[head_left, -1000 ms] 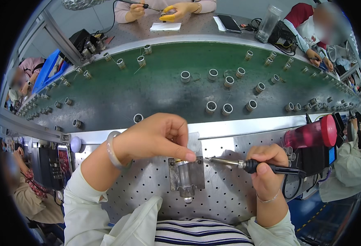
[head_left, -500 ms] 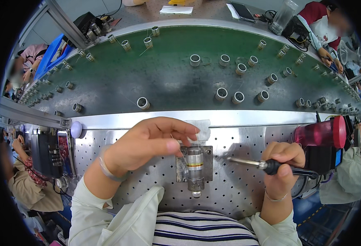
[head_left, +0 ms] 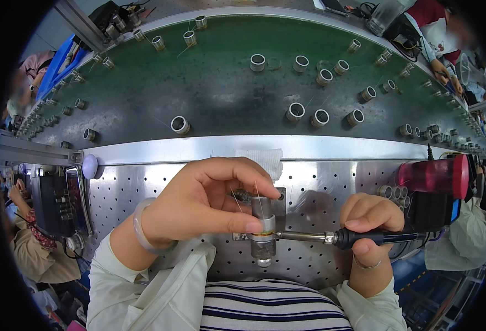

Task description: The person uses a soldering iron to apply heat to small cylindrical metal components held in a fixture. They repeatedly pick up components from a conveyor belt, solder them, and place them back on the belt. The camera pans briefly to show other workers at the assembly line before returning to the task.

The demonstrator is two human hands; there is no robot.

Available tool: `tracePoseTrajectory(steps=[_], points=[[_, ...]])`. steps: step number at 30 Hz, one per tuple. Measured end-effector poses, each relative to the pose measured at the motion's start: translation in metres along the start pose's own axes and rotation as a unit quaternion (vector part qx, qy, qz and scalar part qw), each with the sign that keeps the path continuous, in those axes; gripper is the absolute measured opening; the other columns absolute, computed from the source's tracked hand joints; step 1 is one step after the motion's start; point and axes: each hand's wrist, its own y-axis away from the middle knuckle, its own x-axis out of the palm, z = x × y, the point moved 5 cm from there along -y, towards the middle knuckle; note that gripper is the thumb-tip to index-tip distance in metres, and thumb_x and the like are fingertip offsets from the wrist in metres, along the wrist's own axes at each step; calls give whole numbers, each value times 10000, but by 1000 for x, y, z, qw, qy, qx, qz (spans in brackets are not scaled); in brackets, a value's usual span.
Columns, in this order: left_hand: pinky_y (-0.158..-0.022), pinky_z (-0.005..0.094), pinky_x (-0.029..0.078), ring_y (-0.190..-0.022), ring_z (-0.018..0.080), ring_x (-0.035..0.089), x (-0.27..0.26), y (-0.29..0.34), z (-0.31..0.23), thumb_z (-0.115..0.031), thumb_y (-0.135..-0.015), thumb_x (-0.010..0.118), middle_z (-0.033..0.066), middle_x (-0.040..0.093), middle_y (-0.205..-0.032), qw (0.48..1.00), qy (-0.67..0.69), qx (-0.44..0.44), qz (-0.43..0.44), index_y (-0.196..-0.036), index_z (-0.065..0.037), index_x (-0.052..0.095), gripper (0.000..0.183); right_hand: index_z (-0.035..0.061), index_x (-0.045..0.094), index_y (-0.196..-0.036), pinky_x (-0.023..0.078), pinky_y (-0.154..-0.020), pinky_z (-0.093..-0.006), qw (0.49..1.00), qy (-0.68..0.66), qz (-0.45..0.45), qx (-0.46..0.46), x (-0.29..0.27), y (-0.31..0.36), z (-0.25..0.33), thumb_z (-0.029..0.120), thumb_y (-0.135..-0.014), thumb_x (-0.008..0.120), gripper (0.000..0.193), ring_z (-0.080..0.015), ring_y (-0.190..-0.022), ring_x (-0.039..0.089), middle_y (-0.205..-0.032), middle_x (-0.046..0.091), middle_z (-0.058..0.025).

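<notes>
In the middle of the bench an upright metal cylinder [head_left: 264, 248] with a yellowish band stands at a metal plate [head_left: 281, 208]. My left hand [head_left: 196, 196] curves around its upper part, thumb against the side and forefinger near the top. Thin wires rise from the top of the cylinder, beside my fingers. Closed around the black handle of a soldering iron [head_left: 358, 238] is my right hand [head_left: 372, 218]. The iron lies nearly level, its metal tip at the right side of the yellowish band. The cylinder's far side is hidden.
A green conveyor belt [head_left: 143, 88] carries several small metal rings. White cloth [head_left: 265, 160] lies behind the cylinder. To the right are a pink jar [head_left: 430, 177], several metal rings [head_left: 394, 192] and a black box [head_left: 436, 212]. Other people sit at both sides.
The soldering iron has moved left, bringing its tip to the cylinder's band. My left hand has come down onto the cylinder, the thumb now pressed on its side.
</notes>
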Motion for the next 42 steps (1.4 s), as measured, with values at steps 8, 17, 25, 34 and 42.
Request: tracePoseTrajectory(steps=[8,17,25,34,42], points=[[-889,299,472,-997,216,586,2,1,-1,77,-645,785,168,569,-1098,998,-50,50,2,-844,-35,712,240,-36,640,-835,445,-530,-280,1000,19,16,3,1,-1,0,41,-663,792,242,-212,-548,571,-676,631,-125],[-943,363,418,-1033,255,565,5,-1,-3,17,-625,812,180,579,-1088,997,-38,66,20,-762,-56,729,175,-31,641,-844,449,-516,-290,997,46,54,-30,-1,-3,5,42,-648,804,266,-223,-547,580,-670,624,-121],[-938,367,418,-1024,258,563,7,-2,-3,6,-618,817,181,576,-1086,996,-49,73,23,-760,-66,742,175,-28,646,-856,446,-523,-282,997,45,62,-32,-3,-4,5,35,-627,816,293,-225,-561,586,-680,628,-124],[-855,272,505,-1065,212,566,5,-5,-4,69,-726,725,167,554,-1177,997,-21,10,74,-978,-13,694,266,-26,648,-849,443,-518,-278,994,59,82,-39,-4,-5,8,27,-623,813,284,-219,-563,585,-676,620,-116],[-796,234,561,-1073,193,581,8,-8,1,88,-786,665,153,571,-1213,996,14,-56,62,-1286,33,509,526,-16,653,-844,434,-502,-270,990,90,96,-58,-3,-7,12,77,-634,838,295,-205,-557,576,-678,612,-98]])
